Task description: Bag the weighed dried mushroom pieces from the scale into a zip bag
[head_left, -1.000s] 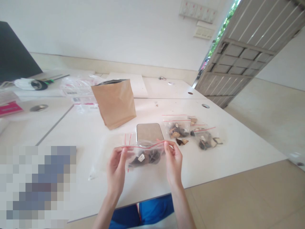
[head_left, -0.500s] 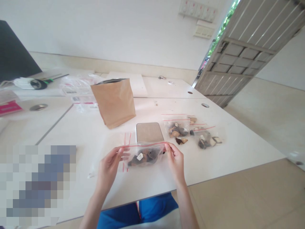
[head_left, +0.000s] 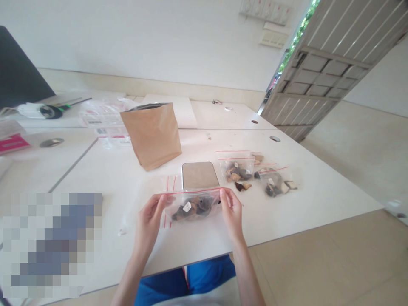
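Observation:
A clear zip-lock bag [head_left: 194,209] with a red seal line hangs between my hands, holding dark and brown dried pieces and a small white packet. My left hand [head_left: 153,214] pinches its top left corner, and my right hand [head_left: 231,208] pinches the top right corner. Just behind the bag lies a small flat scale [head_left: 199,175] with a tan top, its near edge hidden by the bag. Flat zip-lock bags [head_left: 149,187] lie under and beside my left hand. To the right are filled zip-lock bags [head_left: 237,170] and a loose dried piece [head_left: 242,186].
An upright brown paper bag [head_left: 153,136] stands open behind the scale. Plastic-wrapped packs [head_left: 111,123] sit to its left, near a dark monitor [head_left: 22,68]. The white table [head_left: 306,182] ends at an edge on the right. A blurred patch covers the lower left.
Both hands have drawn slightly closer together along the bag's top edge, still pinching its corners. The other things on the table stay where they were.

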{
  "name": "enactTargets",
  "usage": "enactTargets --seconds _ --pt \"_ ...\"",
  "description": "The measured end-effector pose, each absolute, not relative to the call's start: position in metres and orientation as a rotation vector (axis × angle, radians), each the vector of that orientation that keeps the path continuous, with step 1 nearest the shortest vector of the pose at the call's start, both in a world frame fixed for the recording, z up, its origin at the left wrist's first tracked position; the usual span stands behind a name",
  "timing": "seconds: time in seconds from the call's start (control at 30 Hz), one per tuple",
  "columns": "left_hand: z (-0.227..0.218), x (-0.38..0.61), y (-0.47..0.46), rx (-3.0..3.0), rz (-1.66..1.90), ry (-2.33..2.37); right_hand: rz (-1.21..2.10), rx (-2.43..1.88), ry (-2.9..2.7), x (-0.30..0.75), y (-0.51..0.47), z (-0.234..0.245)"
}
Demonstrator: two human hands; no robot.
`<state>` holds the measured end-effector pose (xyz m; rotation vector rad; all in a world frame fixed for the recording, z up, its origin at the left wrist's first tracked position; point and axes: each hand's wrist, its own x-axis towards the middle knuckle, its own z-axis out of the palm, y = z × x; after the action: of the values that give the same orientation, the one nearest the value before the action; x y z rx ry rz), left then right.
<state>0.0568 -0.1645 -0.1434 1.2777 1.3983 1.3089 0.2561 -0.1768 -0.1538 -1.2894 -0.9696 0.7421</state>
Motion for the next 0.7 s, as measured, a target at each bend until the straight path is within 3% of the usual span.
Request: enactTargets --seconds 0.17,0.5,0.7 --pt "-0.1450 0.0568 -0.1628 1.283 1.350 1.340 0.893 -1.214 -0.917 0.2549 -0.1741 -0.1536" --pt "-0.1500 0.0598 -0.1641 1.183 1.391 1.387 0.892 -1.207 -0.933 0.2594 -0.1739 -0.1560" --pt "-0.1510 0.0644 -0.1658 1.068 1.308 1.169 0.997 -1.177 -0.903 0.2530 -0.1746 -0.1546"
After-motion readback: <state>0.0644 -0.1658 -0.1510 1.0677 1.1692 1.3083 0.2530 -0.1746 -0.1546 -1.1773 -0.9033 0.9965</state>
